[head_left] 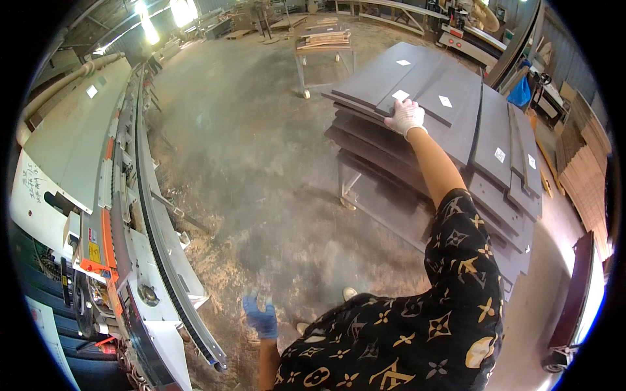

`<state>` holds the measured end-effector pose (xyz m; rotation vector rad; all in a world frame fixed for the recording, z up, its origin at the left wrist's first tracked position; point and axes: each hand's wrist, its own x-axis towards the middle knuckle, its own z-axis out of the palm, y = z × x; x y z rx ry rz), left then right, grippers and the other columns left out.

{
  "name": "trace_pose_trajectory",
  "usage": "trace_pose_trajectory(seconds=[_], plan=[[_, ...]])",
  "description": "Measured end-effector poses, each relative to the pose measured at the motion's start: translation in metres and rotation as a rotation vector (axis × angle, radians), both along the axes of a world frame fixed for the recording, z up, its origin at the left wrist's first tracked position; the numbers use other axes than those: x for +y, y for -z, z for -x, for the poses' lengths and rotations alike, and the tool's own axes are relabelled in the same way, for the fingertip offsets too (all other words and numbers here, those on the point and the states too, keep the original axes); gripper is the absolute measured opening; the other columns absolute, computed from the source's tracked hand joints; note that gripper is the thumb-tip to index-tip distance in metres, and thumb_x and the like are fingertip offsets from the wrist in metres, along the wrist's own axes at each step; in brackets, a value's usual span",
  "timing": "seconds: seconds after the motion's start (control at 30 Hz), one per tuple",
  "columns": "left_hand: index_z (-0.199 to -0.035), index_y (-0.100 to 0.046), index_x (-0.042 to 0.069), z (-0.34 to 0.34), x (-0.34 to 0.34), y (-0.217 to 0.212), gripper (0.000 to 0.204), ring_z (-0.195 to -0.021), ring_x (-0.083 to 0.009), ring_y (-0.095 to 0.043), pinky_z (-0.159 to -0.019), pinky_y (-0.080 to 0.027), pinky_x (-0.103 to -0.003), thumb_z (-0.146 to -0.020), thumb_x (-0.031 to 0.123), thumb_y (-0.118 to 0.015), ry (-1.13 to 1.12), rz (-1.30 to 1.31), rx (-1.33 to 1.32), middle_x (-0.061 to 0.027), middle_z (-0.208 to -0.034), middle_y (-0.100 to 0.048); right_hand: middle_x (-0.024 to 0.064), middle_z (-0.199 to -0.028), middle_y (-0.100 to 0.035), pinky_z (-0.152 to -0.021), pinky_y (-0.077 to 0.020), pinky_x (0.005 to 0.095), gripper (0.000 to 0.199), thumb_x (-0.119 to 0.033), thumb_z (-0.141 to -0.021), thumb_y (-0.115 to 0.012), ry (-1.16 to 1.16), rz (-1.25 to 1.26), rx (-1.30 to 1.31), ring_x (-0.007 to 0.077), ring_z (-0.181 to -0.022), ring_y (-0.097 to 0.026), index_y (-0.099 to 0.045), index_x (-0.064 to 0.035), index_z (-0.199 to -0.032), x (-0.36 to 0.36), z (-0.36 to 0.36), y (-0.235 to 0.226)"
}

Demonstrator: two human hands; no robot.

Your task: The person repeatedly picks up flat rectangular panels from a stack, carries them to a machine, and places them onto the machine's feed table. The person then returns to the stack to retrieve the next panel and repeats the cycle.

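My right hand, in a white glove, reaches out to a stack of dark grey panels. Its fingers bend over the near end of a grey panel on top, just beside a white label. The thumb sits lower, at the panel's edge. Low in the view hangs my left hand in a blue glove, slightly blurred. Its fingers are apart and hold nothing, above the dusty floor. Below the top panels, more grey panels lie in uneven layers, and narrower labelled ones lie on the right side.
A long machine with a black track and orange trim runs along my left. Beyond the stack stands a wheeled cart with wood pieces. At the right are a dark red board on a wheeled base and brown sheets. Sawdust lies beside the machine.
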<state>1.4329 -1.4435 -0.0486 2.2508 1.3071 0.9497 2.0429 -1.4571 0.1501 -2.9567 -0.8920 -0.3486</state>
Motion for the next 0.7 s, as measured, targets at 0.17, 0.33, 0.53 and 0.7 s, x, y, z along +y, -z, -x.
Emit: trace_pose_trajectory(seconds=[0.17,0.33,0.53,0.7], plan=[[-0.125,-0.049,0.003,-0.076,0.003,0.001,0.049,-0.121,-0.0291,-0.046,-0.099,-0.04,-0.039,-0.082,0.019,-0.065,0.246,0.564,-0.642,-0.0144,-0.132,-0.048,0.0154,-0.101,-0.059,-0.103,-0.0288,0.0449,0.047,-0.044,-0.063,-0.066,-0.262,-0.082,-0.204,0.0297,-0.102,-0.053,-0.067,-0.0069,-0.091,-0.046,0.077,-0.011],[-0.13,-0.045,0.003,-0.189,0.025,-0.063,0.066,-0.117,-0.0263,-0.05,-0.092,-0.047,-0.038,-0.081,0.042,-0.065,0.783,1.862,-1.14,-0.0105,-0.13,-0.05,0.0096,-0.087,-0.056,-0.085,-0.0352,0.0512,0.033,-0.04,-0.062,-0.069,-1.048,-0.534,-0.021,0.031,-0.088,-0.051,-0.063,-0.0111,-0.076,-0.118,0.222,0.002],[-0.134,-0.042,0.002,-0.187,0.048,-0.138,0.08,-0.119,-0.0236,-0.048,-0.1,-0.039,-0.037,-0.075,0.046,-0.07,1.323,1.389,-0.19,-0.0134,-0.129,-0.051,0.016,-0.126,-0.047,-0.099,-0.0362,0.0408,0.065,-0.042,-0.076,-0.067,-0.573,-1.187,0.33,0.0308,-0.118,-0.044,-0.046,-0.0063,-0.127,-0.148,0.252,0.05],[-0.136,-0.036,-0.001,-0.093,0.067,-0.115,0.07,-0.121,-0.0287,-0.045,-0.104,-0.033,-0.039,-0.083,0.035,-0.064,1.132,1.048,0.087,-0.0187,-0.129,-0.05,0.0044,-0.118,-0.054,-0.098,-0.0385,0.0388,0.061,-0.039,-0.08,-0.067,-0.174,-1.403,1.877,0.0202,-0.109,-0.053,-0.043,-0.0123,-0.129,-0.106,0.239,0.08]])
